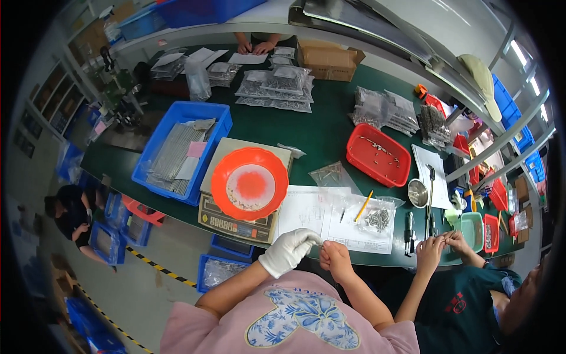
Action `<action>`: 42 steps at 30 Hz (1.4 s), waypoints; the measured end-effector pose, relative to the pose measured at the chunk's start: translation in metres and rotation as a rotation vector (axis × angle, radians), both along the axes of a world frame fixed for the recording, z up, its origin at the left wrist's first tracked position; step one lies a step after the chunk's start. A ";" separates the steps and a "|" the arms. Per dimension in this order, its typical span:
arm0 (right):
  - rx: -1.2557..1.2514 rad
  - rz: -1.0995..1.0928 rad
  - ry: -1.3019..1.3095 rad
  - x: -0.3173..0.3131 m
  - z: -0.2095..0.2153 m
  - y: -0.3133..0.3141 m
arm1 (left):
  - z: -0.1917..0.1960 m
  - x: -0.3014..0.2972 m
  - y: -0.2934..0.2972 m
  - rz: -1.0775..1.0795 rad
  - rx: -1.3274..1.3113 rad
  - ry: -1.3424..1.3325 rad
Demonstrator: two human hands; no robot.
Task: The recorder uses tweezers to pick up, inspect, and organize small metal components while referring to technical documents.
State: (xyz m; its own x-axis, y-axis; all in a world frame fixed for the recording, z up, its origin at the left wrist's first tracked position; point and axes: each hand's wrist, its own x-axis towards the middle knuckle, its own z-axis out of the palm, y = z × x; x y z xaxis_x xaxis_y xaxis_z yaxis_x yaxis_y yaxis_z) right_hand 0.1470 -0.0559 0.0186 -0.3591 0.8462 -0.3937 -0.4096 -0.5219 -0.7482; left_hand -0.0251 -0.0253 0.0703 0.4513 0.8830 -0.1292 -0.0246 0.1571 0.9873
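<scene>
My left hand, in a white glove, and my bare right hand meet at the fingertips in front of my chest. Both are closed in a pinch, and whatever small thing may be between them is too hidden to name. Just beyond lie printed drawing sheets on the green table. On the sheets rest a yellow pencil and a clear bag of small metal parts. To the left, an orange-red bowl sits on a weighing scale.
A blue bin of bagged long parts stands left of the scale. A red tray with scattered small pieces is beyond the sheets. At my right, a co-worker's hands work close by. Stacked bags and a cardboard box line the far side.
</scene>
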 end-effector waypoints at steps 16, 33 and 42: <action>0.466 -0.107 -0.487 -0.005 0.017 0.007 | -0.017 0.002 -0.003 0.128 -0.124 -0.223; 0.708 -0.066 -0.760 0.005 0.021 0.008 | -0.021 -0.004 0.003 0.014 0.366 0.085; 0.882 -0.091 -0.924 0.001 0.041 0.013 | -0.017 -0.006 0.007 0.029 -0.440 -0.242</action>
